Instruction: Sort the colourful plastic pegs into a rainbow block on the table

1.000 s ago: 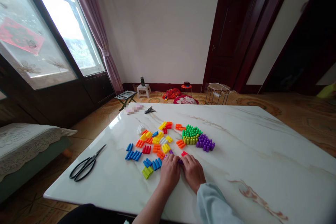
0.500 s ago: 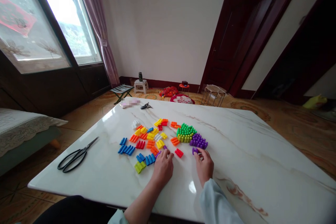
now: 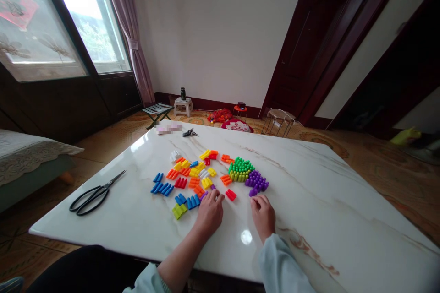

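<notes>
My left hand rests on the table with its fingers bent down beside purple plastic pieces; whatever lies under the fingertips is hidden. My right hand has its fingers drawn together just below the purple cluster, and I see nothing between them. A purple piece sits at the cluster's near edge, close to those fingertips. Green pieces and olive pieces stand packed against the purple ones. Between my hands lies a red piece.
Loose blue, yellow, orange and lime pieces are spread over the marble-patterned table. Black-handled scissors lie at the left. A small dark tool is near the far edge. Stools stand beyond.
The purple piece that my right hand held now sits against the purple cluster, and the fingers are just below it. My left hand has barely moved. The view has shifted slightly.
</notes>
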Tool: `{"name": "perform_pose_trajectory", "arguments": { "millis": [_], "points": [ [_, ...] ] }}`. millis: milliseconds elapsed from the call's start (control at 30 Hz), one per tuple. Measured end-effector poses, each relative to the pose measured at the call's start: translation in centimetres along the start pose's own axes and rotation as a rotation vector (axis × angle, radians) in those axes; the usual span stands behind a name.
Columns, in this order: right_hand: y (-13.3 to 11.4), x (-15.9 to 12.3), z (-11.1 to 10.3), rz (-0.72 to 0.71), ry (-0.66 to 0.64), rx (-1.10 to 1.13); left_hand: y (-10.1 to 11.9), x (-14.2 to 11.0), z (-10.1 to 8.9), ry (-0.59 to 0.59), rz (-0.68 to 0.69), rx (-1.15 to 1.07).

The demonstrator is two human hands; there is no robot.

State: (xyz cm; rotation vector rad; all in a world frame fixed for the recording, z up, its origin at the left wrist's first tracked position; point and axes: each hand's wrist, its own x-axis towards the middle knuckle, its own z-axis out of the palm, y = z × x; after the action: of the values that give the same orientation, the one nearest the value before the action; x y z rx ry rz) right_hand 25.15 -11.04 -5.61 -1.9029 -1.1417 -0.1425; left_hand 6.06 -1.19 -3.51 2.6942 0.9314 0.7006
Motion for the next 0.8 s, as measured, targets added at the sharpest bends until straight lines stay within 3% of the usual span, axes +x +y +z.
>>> {"name": "perform_pose_trajectory", "arguments": {
  "millis": [167, 333, 600, 800],
  "points": [
    [-0.4, 0.5, -0.1, -0.030, -0.122, -0.138, -0.1, -0.1, 0.2, -0.006, -0.009, -0.002],
    [-1.2, 0.3, 0.0, -0.080, -0.150, -0.251, -0.2, -0.1, 0.5, -0.005, -0.024, -0.001],
    [-4.1, -0.9, 2.1, -0.026, -0.172, -0.208, 0.1, -0.1, 0.0, 0.014, -0.025, -0.007],
    [-4.5, -1.0, 2.3, -0.091, -0.206, -0.309, -0.2, -0.4, 0.1, 0.049, -0.028, -0.072]
  ]
}}
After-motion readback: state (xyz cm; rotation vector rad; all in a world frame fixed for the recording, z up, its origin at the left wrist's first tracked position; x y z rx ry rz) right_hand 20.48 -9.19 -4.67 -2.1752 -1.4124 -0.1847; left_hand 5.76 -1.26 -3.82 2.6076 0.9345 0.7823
